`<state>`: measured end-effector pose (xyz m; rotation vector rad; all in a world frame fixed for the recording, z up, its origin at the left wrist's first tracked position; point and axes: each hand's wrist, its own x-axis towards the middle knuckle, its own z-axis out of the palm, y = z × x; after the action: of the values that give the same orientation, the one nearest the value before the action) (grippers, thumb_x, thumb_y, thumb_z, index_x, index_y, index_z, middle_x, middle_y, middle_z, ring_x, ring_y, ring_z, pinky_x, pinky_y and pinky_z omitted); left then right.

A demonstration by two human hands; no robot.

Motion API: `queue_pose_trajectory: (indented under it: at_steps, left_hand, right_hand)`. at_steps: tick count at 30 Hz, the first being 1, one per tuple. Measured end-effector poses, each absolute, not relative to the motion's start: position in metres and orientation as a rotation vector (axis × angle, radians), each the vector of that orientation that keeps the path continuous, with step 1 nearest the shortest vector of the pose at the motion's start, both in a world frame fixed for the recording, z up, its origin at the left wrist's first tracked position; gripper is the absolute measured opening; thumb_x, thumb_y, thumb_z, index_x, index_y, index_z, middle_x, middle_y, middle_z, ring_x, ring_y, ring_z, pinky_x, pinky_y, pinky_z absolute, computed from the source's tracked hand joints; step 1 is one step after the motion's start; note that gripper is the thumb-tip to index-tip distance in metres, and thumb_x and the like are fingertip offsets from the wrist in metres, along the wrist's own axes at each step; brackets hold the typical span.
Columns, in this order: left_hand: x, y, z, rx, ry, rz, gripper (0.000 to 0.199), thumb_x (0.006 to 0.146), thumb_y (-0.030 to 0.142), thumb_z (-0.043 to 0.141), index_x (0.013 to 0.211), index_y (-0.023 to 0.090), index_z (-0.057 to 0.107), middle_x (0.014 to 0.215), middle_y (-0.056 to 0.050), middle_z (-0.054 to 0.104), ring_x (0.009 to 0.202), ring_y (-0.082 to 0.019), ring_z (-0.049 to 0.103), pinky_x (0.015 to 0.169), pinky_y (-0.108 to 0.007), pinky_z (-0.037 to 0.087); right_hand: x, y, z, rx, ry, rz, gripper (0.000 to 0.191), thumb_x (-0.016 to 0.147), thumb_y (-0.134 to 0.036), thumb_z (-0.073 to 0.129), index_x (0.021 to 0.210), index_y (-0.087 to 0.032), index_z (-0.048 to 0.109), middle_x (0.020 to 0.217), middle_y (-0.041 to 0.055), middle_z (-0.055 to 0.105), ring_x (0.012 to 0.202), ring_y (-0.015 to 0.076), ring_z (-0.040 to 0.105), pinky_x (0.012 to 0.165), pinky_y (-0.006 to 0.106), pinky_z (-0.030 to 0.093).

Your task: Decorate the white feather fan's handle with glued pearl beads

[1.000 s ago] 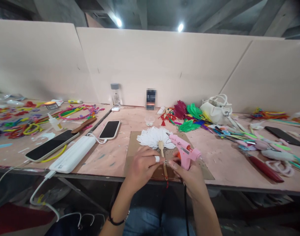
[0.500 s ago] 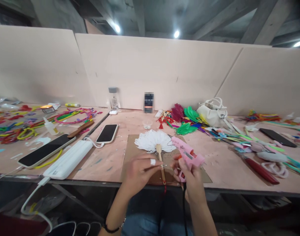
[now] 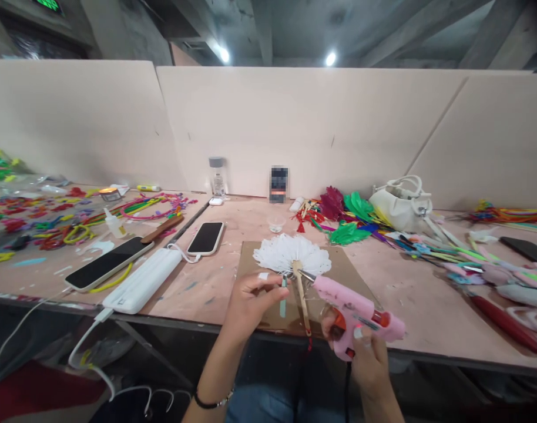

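A white feathery fan point(image 3: 279, 254) with a wooden handle point(image 3: 302, 302) lies on a brown board point(image 3: 352, 267) at the table's front edge. My right hand point(image 3: 356, 341) is wrapped round a pink glue gun point(image 3: 345, 298), whose metal nozzle points left at the top of the handle. Left of the handle, my left hand point(image 3: 255, 299) pinches something small near the fan's lower edge; what it is I cannot make out. A pale green strip point(image 3: 283, 302) shows below those fingertips.
Phones point(image 3: 205, 238), a white power bank point(image 3: 143, 281) and its cable are on the left. Behind the fan stand a small clear cup point(image 3: 276, 224) and a bottle point(image 3: 217, 179). Coloured feathers point(image 3: 350, 234), a white bag point(image 3: 400, 207) and a red-handled tool point(image 3: 509, 323) lie to the right.
The view has shifted right. The glue gun has turned, its nozzle now close to the handle's top. My left hand has moved off the handle, up towards the fan's lower edge.
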<state>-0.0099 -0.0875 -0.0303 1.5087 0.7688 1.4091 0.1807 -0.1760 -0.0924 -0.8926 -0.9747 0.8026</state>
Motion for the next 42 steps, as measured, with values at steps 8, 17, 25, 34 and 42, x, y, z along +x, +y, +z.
queue_pose_trajectory:
  at_steps: [8,17,25,34,42]
  left_hand:
    - [-0.008,-0.091,-0.026,1.46,0.734,1.375,0.006,0.071,0.024,0.088,0.076,0.021,0.085,0.076,-0.003,0.08,0.071,-0.017,0.07,0.067,-0.025,0.053]
    - [-0.008,-0.091,-0.024,1.442,0.694,1.356,0.004,0.071,0.022,0.088,0.072,0.02,0.084,0.073,-0.003,0.078,0.07,-0.016,0.066,0.067,-0.025,0.051]
    - [-0.008,-0.091,-0.023,1.433,0.687,1.345,0.005,0.071,0.023,0.088,0.072,0.02,0.084,0.073,-0.004,0.078,0.07,-0.016,0.066,0.068,-0.025,0.05]
    - [-0.01,-0.092,-0.025,1.444,0.657,1.34,0.003,0.073,0.022,0.088,0.073,0.022,0.085,0.073,-0.002,0.077,0.07,-0.014,0.065,0.067,-0.023,0.049]
    - [-0.009,-0.092,-0.022,1.465,0.649,1.315,0.003,0.075,0.022,0.087,0.073,0.021,0.085,0.073,-0.002,0.077,0.07,-0.014,0.064,0.068,-0.023,0.049]
  right_hand:
    - [0.176,-0.181,-0.078,-0.89,-1.065,0.809,0.057,0.094,-0.075,0.069,0.078,-0.021,0.078,0.067,0.0067,0.064,0.052,0.0176,0.051,0.046,0.026,0.038]
    - [0.178,-0.183,-0.084,-0.878,-1.112,0.849,0.057,0.1,-0.072,0.062,0.081,-0.019,0.073,0.07,0.0062,0.061,0.055,0.0167,0.048,0.047,0.025,0.036]
    - [0.178,-0.183,-0.083,-0.88,-1.09,0.873,0.056,0.097,-0.072,0.067,0.079,-0.019,0.072,0.068,0.0058,0.059,0.055,0.0162,0.047,0.046,0.025,0.035]
    - [0.181,-0.181,-0.089,-0.864,-1.125,0.879,0.055,0.101,-0.069,0.063,0.081,-0.018,0.07,0.07,0.0057,0.059,0.056,0.0161,0.047,0.047,0.024,0.038]
    - [0.184,-0.18,-0.096,-0.842,-1.138,0.895,0.055,0.102,-0.069,0.06,0.082,-0.019,0.072,0.07,0.0054,0.059,0.055,0.0165,0.047,0.048,0.025,0.037]
